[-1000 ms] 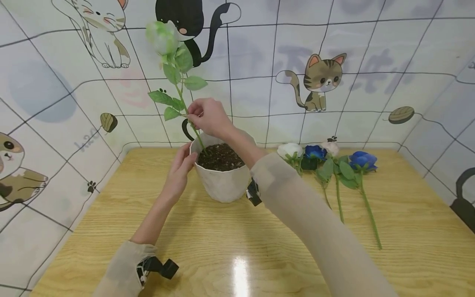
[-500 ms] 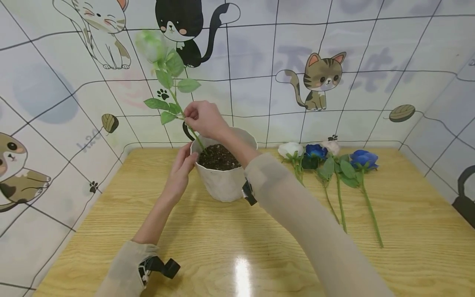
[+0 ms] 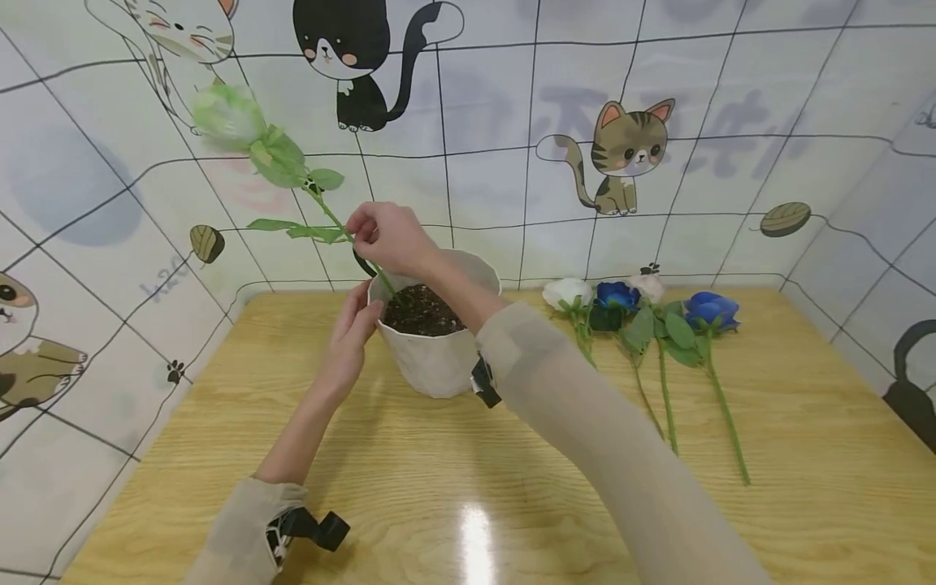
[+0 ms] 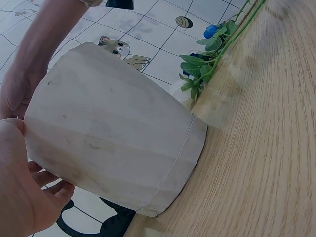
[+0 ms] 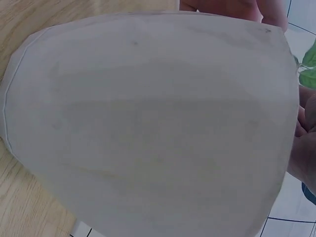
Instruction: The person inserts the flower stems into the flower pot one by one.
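A pale green-and-white artificial rose (image 3: pixel 228 118) leans to the left, its stem running down into dark soil (image 3: pixel 420 313) in a white pot (image 3: pixel 431 366). Above the rim, my right hand (image 3: pixel 391 237) pinches the stem between thumb and fingers. My left hand (image 3: pixel 351 341) holds the pot's left side, thumb at the rim and fingers around the wall. In the left wrist view the pot wall (image 4: pixel 113 128) fills the middle, with the left hand (image 4: pixel 24 182) against it. The pot (image 5: pixel 148 123) hides most of the right wrist view; the right hand (image 5: pixel 306 143) shows beyond its rim.
Right of the pot lie several artificial roses on the wooden table (image 3: pixel 395 471): a white rose (image 3: pixel 569 294), a dark blue rose (image 3: pixel 617 296), a pale pink rose (image 3: pixel 647 287) and a blue rose (image 3: pixel 711 310). A cat-patterned sheet (image 3: pixel 490 187) hangs behind.
The rose's head has swung left and down, so its stem leans more. My right hand has moved slightly left and down with the stem. The left hand stays on the pot.
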`<action>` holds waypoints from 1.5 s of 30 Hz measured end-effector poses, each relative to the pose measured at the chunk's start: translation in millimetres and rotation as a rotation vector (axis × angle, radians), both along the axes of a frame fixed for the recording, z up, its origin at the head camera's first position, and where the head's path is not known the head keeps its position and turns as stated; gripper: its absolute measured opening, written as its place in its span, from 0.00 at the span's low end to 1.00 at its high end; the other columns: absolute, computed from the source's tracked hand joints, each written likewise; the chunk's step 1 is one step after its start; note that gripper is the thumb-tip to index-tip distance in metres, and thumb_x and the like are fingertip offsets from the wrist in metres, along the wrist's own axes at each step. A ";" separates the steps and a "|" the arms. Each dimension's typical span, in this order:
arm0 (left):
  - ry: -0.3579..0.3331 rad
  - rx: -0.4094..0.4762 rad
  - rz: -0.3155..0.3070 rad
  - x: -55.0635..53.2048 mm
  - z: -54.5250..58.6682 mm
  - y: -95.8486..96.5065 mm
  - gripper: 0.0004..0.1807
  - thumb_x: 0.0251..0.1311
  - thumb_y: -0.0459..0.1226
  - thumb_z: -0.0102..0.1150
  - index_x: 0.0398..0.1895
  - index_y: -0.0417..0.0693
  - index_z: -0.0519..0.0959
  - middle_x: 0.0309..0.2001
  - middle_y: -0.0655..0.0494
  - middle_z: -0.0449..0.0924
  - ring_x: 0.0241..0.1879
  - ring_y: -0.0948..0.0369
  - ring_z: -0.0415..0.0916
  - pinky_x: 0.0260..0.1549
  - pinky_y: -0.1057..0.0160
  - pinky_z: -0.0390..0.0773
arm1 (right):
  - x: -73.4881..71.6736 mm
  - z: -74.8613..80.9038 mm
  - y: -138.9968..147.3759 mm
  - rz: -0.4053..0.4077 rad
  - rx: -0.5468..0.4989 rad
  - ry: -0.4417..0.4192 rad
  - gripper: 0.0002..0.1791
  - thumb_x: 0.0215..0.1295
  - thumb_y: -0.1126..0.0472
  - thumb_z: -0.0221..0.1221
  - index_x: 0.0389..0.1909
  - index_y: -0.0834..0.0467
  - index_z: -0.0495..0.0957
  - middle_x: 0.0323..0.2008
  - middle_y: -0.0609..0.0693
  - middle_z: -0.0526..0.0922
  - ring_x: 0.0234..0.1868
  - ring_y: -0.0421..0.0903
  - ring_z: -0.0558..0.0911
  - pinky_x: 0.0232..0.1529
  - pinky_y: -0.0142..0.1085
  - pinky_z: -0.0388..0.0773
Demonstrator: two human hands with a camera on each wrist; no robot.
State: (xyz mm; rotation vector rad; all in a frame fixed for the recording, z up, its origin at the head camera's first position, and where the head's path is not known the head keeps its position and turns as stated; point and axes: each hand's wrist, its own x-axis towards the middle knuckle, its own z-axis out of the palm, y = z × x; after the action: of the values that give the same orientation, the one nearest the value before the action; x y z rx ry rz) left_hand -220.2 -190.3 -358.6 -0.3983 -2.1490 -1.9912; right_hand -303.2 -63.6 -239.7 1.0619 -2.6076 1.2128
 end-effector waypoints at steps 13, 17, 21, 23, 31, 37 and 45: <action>0.009 0.021 -0.024 -1.6 0.2 3.9 0.29 0.77 0.40 0.41 0.77 0.38 0.56 0.74 0.43 0.59 0.71 0.53 0.58 0.71 0.47 0.58 | -1.7 4.1 4.6 0.000 0.125 0.027 0.11 0.69 0.66 0.60 0.50 0.61 0.84 0.41 0.50 0.88 0.43 0.41 0.84 0.47 0.25 0.76; 0.007 0.018 -0.030 -2.3 0.0 6.1 0.29 0.77 0.40 0.41 0.77 0.38 0.56 0.74 0.44 0.60 0.71 0.53 0.59 0.71 0.47 0.59 | -4.1 4.7 7.9 0.026 0.154 0.026 0.11 0.70 0.67 0.60 0.50 0.61 0.84 0.41 0.50 0.88 0.43 0.41 0.83 0.47 0.26 0.77; 0.011 0.021 -0.042 -3.3 0.1 8.0 0.29 0.77 0.40 0.41 0.76 0.38 0.57 0.73 0.43 0.61 0.71 0.53 0.59 0.71 0.47 0.59 | -6.6 4.8 11.5 0.040 0.191 0.055 0.10 0.70 0.67 0.61 0.48 0.60 0.85 0.40 0.49 0.88 0.42 0.40 0.83 0.47 0.27 0.77; 0.014 0.024 -0.049 -4.0 0.2 8.8 0.29 0.77 0.40 0.41 0.76 0.38 0.57 0.73 0.42 0.60 0.71 0.53 0.59 0.71 0.47 0.59 | -7.4 4.8 11.9 0.050 0.216 0.080 0.10 0.70 0.67 0.60 0.48 0.59 0.86 0.40 0.49 0.88 0.42 0.40 0.83 0.46 0.28 0.77; -0.016 0.007 -0.026 -2.4 -0.1 5.6 0.30 0.77 0.40 0.39 0.77 0.38 0.54 0.75 0.43 0.57 0.72 0.52 0.56 0.73 0.47 0.55 | -6.5 2.2 6.4 0.056 0.217 0.092 0.11 0.71 0.66 0.58 0.50 0.62 0.83 0.43 0.52 0.87 0.45 0.42 0.83 0.49 0.27 0.75; -0.014 -0.003 -0.020 -0.2 0.6 2.5 0.30 0.77 0.41 0.39 0.77 0.38 0.55 0.74 0.45 0.57 0.72 0.53 0.57 0.73 0.47 0.55 | -2.9 0.4 5.9 0.058 0.154 0.018 0.12 0.71 0.66 0.57 0.51 0.63 0.81 0.44 0.52 0.86 0.46 0.43 0.82 0.48 0.26 0.75; -0.019 -0.012 -0.021 2.2 1.2 -0.9 0.30 0.78 0.43 0.38 0.77 0.39 0.53 0.75 0.44 0.55 0.72 0.52 0.56 0.73 0.46 0.54 | -0.4 -0.2 2.4 0.082 0.157 0.041 0.11 0.71 0.66 0.56 0.50 0.63 0.81 0.43 0.53 0.85 0.46 0.43 0.82 0.48 0.28 0.76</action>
State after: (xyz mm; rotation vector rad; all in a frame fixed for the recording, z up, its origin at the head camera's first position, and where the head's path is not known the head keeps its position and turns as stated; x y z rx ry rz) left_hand -218.0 -191.2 -357.4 -0.4076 -2.1781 -2.0015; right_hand -303.6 -61.2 -239.9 1.2181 -2.6892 1.0032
